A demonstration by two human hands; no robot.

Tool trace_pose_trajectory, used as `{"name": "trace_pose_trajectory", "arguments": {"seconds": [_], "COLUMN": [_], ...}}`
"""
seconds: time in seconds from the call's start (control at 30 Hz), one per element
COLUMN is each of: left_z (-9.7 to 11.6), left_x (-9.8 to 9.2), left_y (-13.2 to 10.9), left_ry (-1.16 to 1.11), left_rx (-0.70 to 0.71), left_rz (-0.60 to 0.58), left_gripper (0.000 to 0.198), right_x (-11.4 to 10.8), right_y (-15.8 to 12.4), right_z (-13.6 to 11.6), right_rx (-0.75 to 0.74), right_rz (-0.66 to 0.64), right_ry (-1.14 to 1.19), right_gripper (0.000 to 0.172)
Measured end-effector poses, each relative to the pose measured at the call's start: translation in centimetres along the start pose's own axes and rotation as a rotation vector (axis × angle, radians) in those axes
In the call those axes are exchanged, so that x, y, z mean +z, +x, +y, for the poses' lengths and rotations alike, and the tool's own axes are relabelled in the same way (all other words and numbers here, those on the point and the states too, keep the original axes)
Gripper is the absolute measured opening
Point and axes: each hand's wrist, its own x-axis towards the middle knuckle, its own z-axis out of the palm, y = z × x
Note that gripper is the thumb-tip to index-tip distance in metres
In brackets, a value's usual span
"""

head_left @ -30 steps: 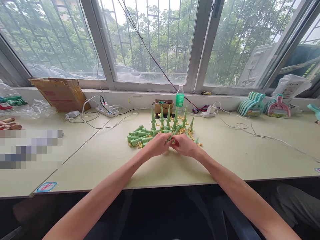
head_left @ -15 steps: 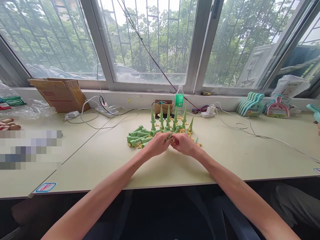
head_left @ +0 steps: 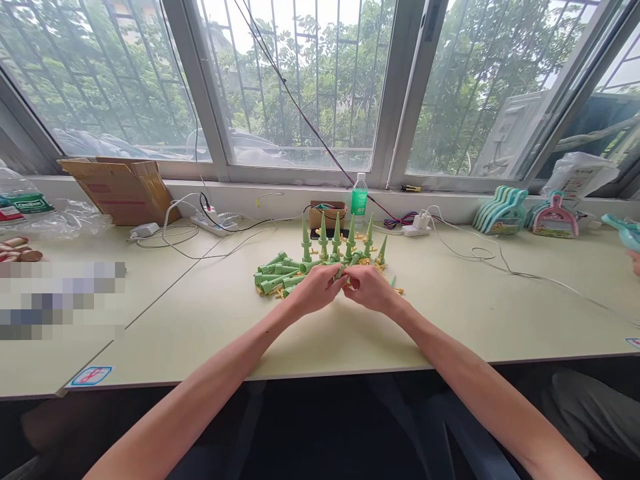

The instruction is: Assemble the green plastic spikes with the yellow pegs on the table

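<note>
My left hand [head_left: 320,288] is closed around a small green plastic plant-watering spike [head_left: 341,271], most of it hidden by the fingers. My right hand [head_left: 371,288] meets it, its fingertips pinched together at the same spot; what they grip is covered. Just left of my hands lies a pile of green tube-shaped spike parts [head_left: 273,283]. Behind them, several green watering spikes [head_left: 323,240] stand point up in a row, with yellow valves on their sides. Loose yellow valves [head_left: 399,291] lie beside my right hand.
A small cardboard box [head_left: 320,215] and a green-labelled bottle [head_left: 359,197] stand behind the spikes. Power strips [head_left: 217,223] and white cables [head_left: 483,252] run along the back. Dustpan sets [head_left: 555,217] are at right, near a co-worker's hand [head_left: 636,261]. A large carton [head_left: 120,190] sits left.
My hands stay together in nearly the same place. At the right edge, the co-worker's hand and a light-blue item have come slightly further into view.
</note>
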Motion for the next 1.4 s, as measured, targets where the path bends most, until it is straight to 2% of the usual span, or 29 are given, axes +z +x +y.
{"name": "trace_pose_trajectory", "arguments": {"seconds": [0.27,0.43,0.7,1.17,1.4], "left_z": [-0.2,0.18,0.7,0.54,0.5], "left_x": [0.11,-0.1,-0.34,-0.25,-0.16], "left_y": [0.0,0.14,0.16,0.05,0.06], "left_ry": [0.001,-0.074,-0.166,-0.131,-0.051], "left_rx": [0.014,-0.049,-0.105,-0.099,-0.043], "left_rz": [0.026,0.028,0.02,0.005,0.033], "left_gripper": [0.028,0.027,0.022,0.026,0.022], "right_x": [-0.03,0.11,-0.02,-0.17,-0.16], "right_y": [-0.07,0.02,0.1,-0.03,-0.01], "right_z": [0.05,0.26,0.25,0.22,0.13], "right_rx": [0.002,-0.019,-0.012,-0.022,-0.027], "right_rz": [0.015,0.037,0.063,0.033,0.021], "right_ry": [-0.01,0.0,0.048,0.059,0.072], "right_gripper": [0.011,0.008,0.018,0.013,0.012]}}
